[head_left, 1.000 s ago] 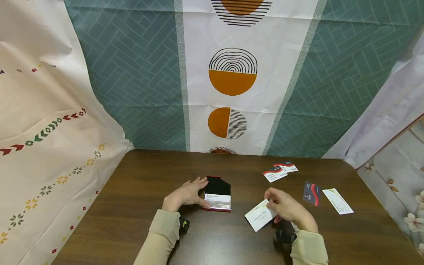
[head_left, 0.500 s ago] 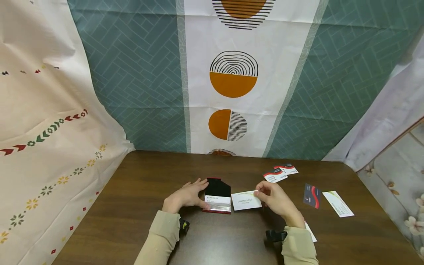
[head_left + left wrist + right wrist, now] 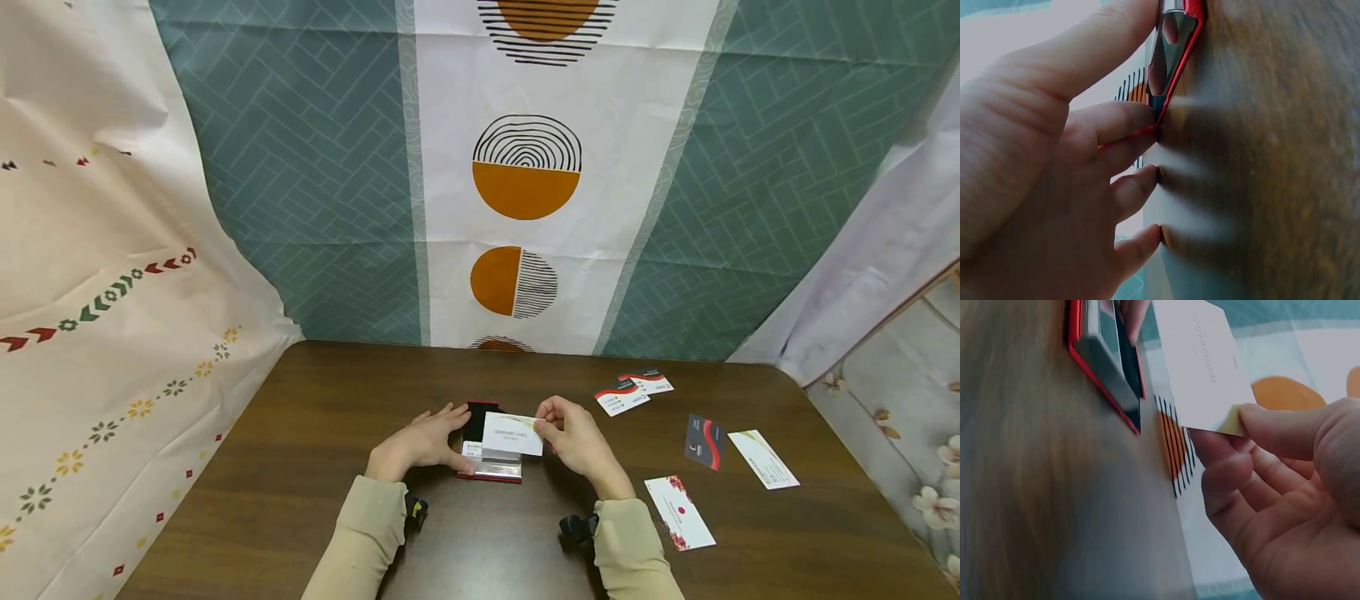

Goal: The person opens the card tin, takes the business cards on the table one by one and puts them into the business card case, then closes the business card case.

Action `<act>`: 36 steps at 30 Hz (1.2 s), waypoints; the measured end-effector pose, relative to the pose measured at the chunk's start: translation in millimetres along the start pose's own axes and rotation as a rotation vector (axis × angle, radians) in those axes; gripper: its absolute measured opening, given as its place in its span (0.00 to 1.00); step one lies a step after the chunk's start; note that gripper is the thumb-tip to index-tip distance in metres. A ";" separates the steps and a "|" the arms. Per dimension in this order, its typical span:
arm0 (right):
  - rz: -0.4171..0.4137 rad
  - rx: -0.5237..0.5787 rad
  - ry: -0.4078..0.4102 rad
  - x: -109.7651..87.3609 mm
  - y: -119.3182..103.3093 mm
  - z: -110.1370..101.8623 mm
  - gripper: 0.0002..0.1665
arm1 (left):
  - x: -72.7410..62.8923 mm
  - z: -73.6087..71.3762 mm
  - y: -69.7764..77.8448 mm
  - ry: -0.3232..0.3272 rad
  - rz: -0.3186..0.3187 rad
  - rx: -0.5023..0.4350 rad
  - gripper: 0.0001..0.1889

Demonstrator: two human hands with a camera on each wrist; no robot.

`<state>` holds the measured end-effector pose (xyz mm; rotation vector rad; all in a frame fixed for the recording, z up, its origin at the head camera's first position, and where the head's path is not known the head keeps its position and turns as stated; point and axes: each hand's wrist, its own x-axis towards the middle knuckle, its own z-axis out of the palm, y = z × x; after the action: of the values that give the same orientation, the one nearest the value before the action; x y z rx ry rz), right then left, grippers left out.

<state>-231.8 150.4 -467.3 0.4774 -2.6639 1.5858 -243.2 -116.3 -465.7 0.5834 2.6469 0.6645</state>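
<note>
Held card: white, printed, yellow-green at one corner; raised over the card case, apart from it, about midway between the left and right edges of the desk.
Handling of card: best squared to the case's front edge, then lowered flat without bowing; the case wants a steady brace.
Right hand: fingers pinching the card at its right end, thumb on the printed face; bulk of card extends leftward beyond the fingertips.
Left hand: fingers spread, thumb touching the case's front left corner; card lies to their right.
Case contents: lettered white piece, probably a card, behind the shiny front strip.
Loose cards: floral, right of the right sleeve; dark, beside a green-trimmed one near the right edge; overlapping red-striped pair, toward the far edge.
</note>
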 end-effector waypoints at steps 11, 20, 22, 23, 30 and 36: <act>-0.012 -0.018 0.005 20.8 3.0 25.6 0.03 | 2.1 1.9 -1.1 0.009 -0.002 -0.020 0.50; -0.017 -0.116 0.028 22.1 9.0 33.1 0.05 | 3.6 1.3 -1.8 0.008 -0.018 0.000 0.50; -0.016 -0.140 0.025 21.8 9.8 33.5 0.04 | 3.2 0.9 -1.6 0.004 -0.017 0.003 0.49; -0.012 -0.150 0.023 21.7 9.8 33.6 0.04 | 3.1 1.0 -1.7 0.001 -0.016 0.004 0.49; -0.035 -0.214 -0.052 19.7 10.5 34.1 0.05 | 3.0 1.4 -1.7 -0.010 -0.018 0.014 0.50; -0.067 -0.241 -0.115 17.6 11.8 34.7 0.08 | 2.1 0.2 -1.9 -0.010 -0.012 0.018 0.49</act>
<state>-246.5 121.3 -491.6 0.6578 -2.8386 1.2332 -245.6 -116.8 -467.3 0.5733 2.6477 0.6332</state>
